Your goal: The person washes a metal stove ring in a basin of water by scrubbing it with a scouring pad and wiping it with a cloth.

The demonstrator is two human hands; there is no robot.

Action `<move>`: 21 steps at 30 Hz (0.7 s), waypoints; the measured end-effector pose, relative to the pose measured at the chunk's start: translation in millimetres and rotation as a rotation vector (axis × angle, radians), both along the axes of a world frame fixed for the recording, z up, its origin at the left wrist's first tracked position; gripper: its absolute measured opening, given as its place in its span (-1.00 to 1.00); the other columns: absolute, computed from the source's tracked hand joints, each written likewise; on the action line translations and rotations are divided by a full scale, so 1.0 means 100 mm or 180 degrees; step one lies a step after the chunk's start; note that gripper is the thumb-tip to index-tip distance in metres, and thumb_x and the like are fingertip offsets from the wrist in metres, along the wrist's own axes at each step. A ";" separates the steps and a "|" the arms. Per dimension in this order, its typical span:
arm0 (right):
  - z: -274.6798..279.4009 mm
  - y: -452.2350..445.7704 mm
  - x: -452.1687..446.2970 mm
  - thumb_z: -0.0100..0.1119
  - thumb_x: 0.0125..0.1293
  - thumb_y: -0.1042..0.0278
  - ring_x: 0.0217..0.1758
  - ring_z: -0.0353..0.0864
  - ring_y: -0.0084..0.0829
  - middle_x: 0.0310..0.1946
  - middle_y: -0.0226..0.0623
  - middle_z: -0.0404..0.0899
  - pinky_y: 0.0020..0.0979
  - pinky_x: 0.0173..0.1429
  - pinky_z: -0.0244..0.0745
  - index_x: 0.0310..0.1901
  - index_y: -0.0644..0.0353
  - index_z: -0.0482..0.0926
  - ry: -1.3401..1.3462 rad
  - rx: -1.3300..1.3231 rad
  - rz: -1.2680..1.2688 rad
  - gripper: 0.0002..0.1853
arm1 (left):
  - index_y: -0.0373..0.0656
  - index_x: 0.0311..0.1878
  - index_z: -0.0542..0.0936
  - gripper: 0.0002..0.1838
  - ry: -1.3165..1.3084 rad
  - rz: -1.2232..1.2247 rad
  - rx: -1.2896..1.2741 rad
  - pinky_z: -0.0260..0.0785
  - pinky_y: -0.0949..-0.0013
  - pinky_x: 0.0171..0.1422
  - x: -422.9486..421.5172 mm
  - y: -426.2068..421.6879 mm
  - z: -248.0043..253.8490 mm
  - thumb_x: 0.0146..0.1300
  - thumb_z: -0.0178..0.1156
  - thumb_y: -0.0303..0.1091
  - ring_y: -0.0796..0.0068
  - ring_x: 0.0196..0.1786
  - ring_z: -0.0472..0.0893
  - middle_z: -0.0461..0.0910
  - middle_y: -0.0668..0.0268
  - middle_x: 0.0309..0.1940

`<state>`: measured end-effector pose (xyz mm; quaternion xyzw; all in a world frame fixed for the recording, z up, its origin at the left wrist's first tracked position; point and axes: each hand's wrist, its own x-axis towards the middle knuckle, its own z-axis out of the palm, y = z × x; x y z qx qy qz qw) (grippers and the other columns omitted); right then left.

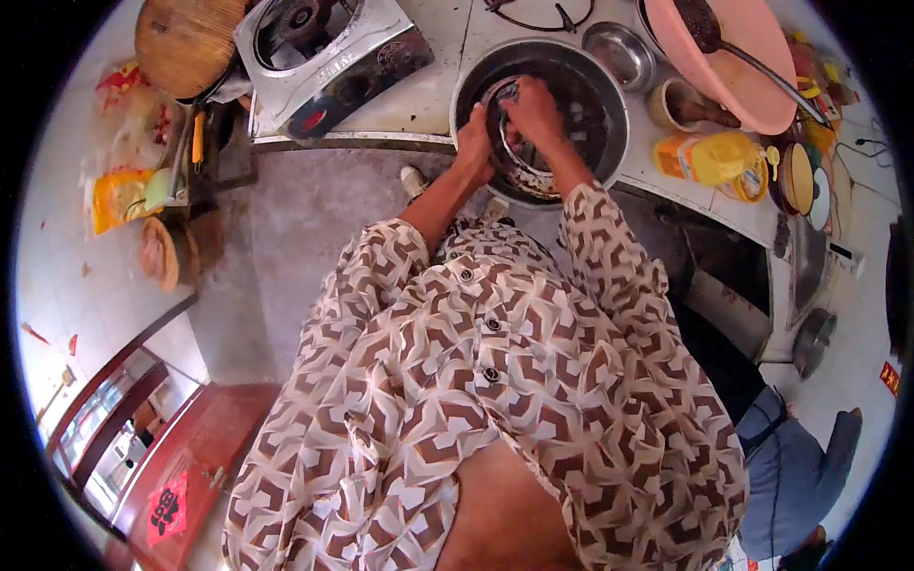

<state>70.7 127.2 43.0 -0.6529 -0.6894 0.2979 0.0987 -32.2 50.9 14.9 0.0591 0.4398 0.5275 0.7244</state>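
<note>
Bare counter point(443, 24) was left as a passage between the stove point(333, 81) and the basin point(602, 119). On the right, reach was hemmed in by the steel bowl point(619, 55), mortar point(666, 100), yellow bottle point(709, 157) and pink tub point(762, 29). Inside the basin, room was taken up by the left hand point(474, 143), right hand point(536, 116) and round vessel point(528, 181).

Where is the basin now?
The basin is near the head view's top, just right of centre, between the stove at left and the metal bowl at right.
</note>
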 end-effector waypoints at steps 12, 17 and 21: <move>0.04 -0.17 0.02 0.22 0.10 0.20 0.07 0.45 0.04 -0.07 0.09 0.43 -0.04 0.06 0.42 -0.07 0.26 0.47 -0.0064 0.0397 0.0426 -0.59 | -0.26 -0.02 0.44 -0.51 -0.0112 0.0141 0.0013 0.53 0.19 -0.27 0.02 0.02 -0.14 0.41 -0.21 0.02 0.32 -0.42 0.59 0.59 0.17 -0.42; -0.21 0.27 0.47 0.26 0.04 0.08 0.06 0.49 -0.02 -0.01 0.10 0.46 -0.16 0.10 0.42 -0.02 0.31 0.46 -0.0046 0.0002 -0.0019 -0.46 | -0.32 -0.01 0.42 -0.57 0.0277 -0.0172 0.0088 0.54 0.21 -0.13 -0.01 0.00 -0.07 0.44 -0.25 -0.13 0.26 -0.29 0.62 0.59 0.11 -0.26; 0.15 0.11 1.03 0.28 0.03 0.17 -0.08 0.57 -0.22 -0.08 -0.06 0.54 -0.27 0.03 0.47 0.01 0.34 0.46 0.1180 -0.0243 -0.0482 -0.46 | -0.30 0.03 0.39 -0.73 0.0509 0.0029 0.0277 0.54 0.23 -0.10 0.07 -0.02 -0.14 0.41 -0.21 -0.38 0.24 -0.21 0.63 0.60 0.08 -0.20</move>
